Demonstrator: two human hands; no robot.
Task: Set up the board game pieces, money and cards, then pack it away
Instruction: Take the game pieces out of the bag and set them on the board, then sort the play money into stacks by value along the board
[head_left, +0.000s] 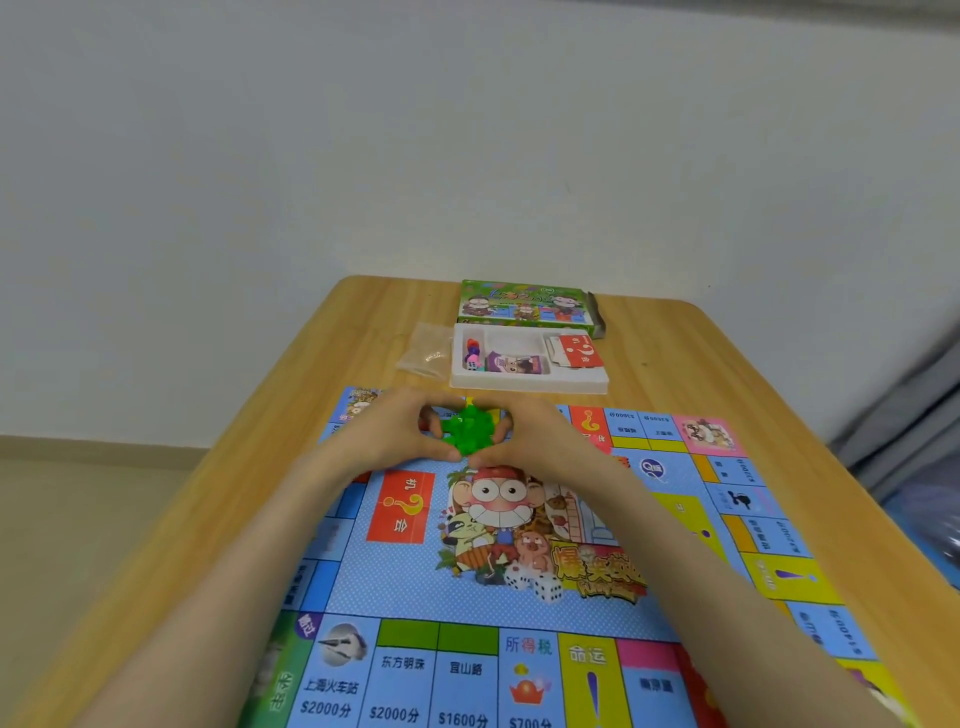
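Where they meet at the far edge of the board (395, 587), the left hand (395, 431) and right hand (524, 436) curl around a heap of green pieces (467, 431), thumbs touching on the near side. The piece count is unclear. Beyond the fingertips lie a white tray (530, 385), a clear bag (426, 353) and the box (524, 304).

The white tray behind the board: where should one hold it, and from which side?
I would take the tray by the flat rim at its short ends, from left and right together: it lies flat with loose pawns and cards inside, so it should stay level.
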